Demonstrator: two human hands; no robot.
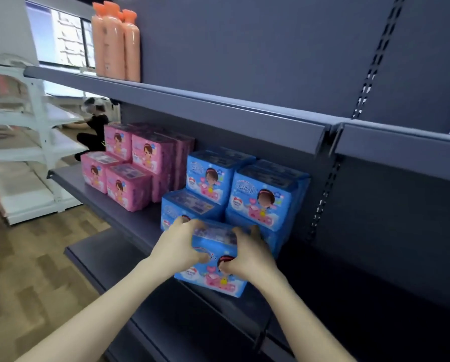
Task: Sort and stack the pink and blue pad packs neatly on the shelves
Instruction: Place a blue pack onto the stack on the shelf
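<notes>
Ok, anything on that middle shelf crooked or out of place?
Only the blue plastic pad pack that the left hand and right hand grip: it sits tilted at the dark grey shelf's front edge, out of line with the other blue packs. The pink pad packs look tidy.

Curled fingers (192,226) hide the top corners of the front blue pack (213,273), its print blurred.

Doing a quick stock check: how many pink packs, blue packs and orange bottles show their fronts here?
Pink packs: 4
Blue packs: 4, counting the held pack gripped by the left hand and right hand
Orange bottles: 3
Total: 11. More packs sit partly hidden behind and beneath, so they are not counted.
</notes>
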